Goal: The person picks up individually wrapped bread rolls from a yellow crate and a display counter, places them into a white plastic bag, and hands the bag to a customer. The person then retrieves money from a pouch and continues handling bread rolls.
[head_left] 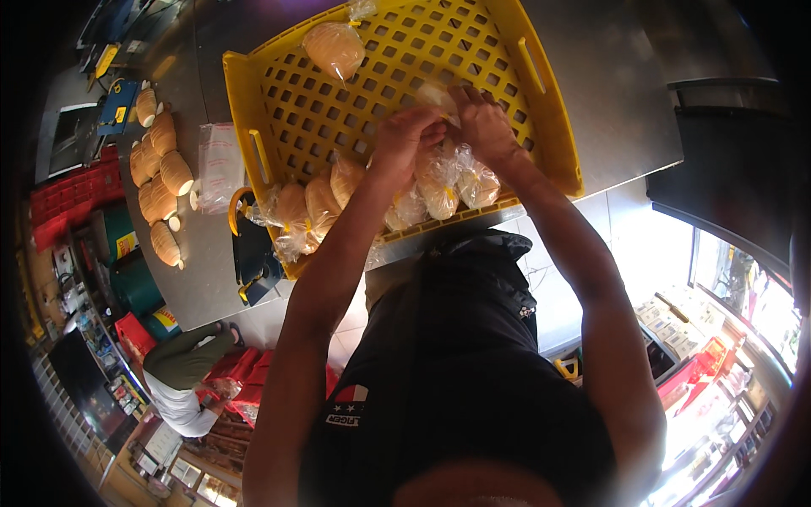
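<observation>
Over the yellow plastic crate [384, 84], both my hands are together at a clear-bagged bread loaf [432, 95]. My left hand [407, 142] is closed, thumb and fingers pinched at the near end of the bag. From the right, my right hand [486, 127] curls its fingers round the same bit of plastic, partly hiding it. Below them, along the crate's near side, several more bagged loaves [439, 196] lie in a row. Apart from these, one bagged loaf [334, 49] rests at the far left of the crate.
Left of the crate, several unbagged loaves [162, 156] lie on the metal table [190, 287] beside a stack of clear plastic bags [221, 165]. A blue tape dispenser [253, 253] stands at the table's near edge. Someone in a white shirt [177, 397] is at the lower left.
</observation>
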`<state>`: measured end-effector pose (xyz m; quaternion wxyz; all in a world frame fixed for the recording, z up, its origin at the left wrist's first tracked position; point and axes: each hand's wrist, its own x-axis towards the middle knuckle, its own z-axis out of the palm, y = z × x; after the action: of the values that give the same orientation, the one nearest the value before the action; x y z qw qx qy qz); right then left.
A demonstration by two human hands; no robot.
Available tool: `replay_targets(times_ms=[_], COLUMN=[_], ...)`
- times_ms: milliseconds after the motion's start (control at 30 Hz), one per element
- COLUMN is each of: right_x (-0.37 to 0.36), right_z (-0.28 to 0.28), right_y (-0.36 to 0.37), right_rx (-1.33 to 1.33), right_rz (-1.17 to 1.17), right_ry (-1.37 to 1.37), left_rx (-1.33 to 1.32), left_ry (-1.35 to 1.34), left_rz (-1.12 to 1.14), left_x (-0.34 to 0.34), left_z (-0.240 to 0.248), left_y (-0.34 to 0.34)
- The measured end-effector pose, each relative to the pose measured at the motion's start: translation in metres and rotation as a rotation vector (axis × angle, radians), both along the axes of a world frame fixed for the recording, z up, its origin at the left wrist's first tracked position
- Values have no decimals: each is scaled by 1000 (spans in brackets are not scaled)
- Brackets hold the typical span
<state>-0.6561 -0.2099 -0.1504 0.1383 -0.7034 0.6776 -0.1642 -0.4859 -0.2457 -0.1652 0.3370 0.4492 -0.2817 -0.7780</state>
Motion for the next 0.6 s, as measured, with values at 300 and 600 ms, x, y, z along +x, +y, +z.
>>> replay_targets(times_ms=[300,600], right_x=[7,5], right_z=[-2,-2], right_y=[-2,0], right_rx=[44,25], right_rz=[-6,1], right_ry=[29,23], left_rx=[113,110], left_ry=[47,-65], left_rz=[100,134], left_x=[-3,-6], left_z=[-11,-4], left_y=[-3,-5])
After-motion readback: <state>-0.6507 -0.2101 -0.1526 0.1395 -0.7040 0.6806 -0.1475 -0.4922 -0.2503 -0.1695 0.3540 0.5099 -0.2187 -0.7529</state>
